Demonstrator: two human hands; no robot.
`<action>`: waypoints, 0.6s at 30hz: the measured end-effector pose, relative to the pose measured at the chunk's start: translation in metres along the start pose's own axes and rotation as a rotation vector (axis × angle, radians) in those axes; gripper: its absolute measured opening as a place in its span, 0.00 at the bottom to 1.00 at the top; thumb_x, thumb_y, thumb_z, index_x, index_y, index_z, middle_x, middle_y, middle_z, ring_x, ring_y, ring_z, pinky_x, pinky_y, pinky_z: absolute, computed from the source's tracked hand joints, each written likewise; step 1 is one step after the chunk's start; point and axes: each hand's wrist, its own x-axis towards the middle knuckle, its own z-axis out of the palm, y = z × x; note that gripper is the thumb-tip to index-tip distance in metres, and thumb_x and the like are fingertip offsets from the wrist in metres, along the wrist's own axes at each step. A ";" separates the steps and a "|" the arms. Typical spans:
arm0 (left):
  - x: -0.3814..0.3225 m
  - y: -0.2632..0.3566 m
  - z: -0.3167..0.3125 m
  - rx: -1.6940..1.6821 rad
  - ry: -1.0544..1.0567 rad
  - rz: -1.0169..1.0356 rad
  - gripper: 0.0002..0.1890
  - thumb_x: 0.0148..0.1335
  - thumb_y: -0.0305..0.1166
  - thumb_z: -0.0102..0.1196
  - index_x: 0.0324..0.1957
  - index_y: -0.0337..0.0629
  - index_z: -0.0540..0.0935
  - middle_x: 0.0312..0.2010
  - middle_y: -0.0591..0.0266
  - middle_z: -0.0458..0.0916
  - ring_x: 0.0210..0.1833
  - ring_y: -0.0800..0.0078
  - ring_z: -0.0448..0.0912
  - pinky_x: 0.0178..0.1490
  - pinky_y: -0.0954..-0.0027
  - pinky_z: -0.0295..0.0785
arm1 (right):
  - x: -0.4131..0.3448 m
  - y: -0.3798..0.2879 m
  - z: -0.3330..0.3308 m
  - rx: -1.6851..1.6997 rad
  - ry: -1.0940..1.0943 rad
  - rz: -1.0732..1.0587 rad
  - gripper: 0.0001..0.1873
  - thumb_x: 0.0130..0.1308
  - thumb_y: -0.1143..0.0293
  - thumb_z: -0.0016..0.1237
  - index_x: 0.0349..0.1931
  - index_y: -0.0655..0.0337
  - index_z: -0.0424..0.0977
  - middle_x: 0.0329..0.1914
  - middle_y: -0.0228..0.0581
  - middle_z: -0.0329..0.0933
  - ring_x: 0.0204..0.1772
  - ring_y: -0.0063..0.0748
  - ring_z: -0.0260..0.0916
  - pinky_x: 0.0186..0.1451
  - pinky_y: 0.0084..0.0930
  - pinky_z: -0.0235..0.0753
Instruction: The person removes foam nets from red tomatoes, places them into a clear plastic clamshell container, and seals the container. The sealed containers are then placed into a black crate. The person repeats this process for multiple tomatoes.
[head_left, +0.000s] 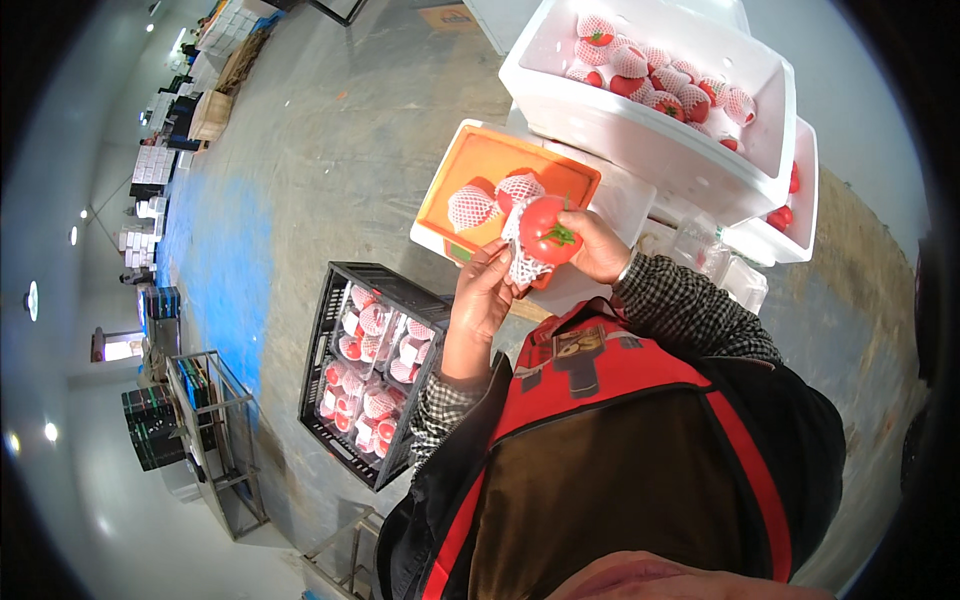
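A large red tomato (541, 225) with a green calyx is in my right hand (602, 244), whose thumb presses near the stem. My left hand (484, 292) pinches a white foam net sleeve (531, 268), which lies against the tomato's lower left side and leaves the rest bare. Both hands are above the near edge of an orange tray (457, 176). Two tomatoes in foam nets, a left one (472, 208) and a right one (519, 187), rest in that tray. The tomato in hand partly hides the right one.
A white foam box (637, 127) of netted tomatoes stands beyond the tray, with another foam box (806, 187) beside it. Clear plastic containers (701, 244) lie right of my right hand. A black crate (319, 360) holding clear packs of netted tomatoes (375, 405) stands at left.
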 end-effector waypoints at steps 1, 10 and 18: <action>0.000 -0.001 0.003 0.007 -0.052 0.147 0.19 0.63 0.20 0.53 0.57 0.36 0.69 0.42 0.60 0.80 0.40 0.72 0.80 0.48 0.70 0.76 | -0.002 -0.001 -0.004 -0.133 0.014 -0.005 0.20 0.67 0.64 0.48 0.55 0.65 0.69 0.53 0.34 0.75 0.54 0.31 0.74 0.62 0.31 0.71; -0.008 -0.029 0.017 0.466 -0.252 0.415 0.27 0.58 0.13 0.56 0.59 0.36 0.66 0.37 0.63 0.79 0.40 0.78 0.77 0.44 0.77 0.72 | -0.004 0.022 -0.029 -0.703 0.329 -0.298 0.28 0.55 0.79 0.52 0.55 0.65 0.55 0.47 0.44 0.71 0.48 0.32 0.72 0.52 0.29 0.73; 0.016 -0.051 -0.017 0.501 0.100 0.416 0.10 0.63 0.18 0.54 0.45 0.36 0.72 0.36 0.62 0.77 0.37 0.78 0.76 0.38 0.75 0.75 | 0.008 0.032 -0.034 -0.570 0.172 -0.167 0.31 0.56 0.73 0.53 0.62 0.63 0.59 0.55 0.46 0.68 0.57 0.35 0.68 0.60 0.31 0.69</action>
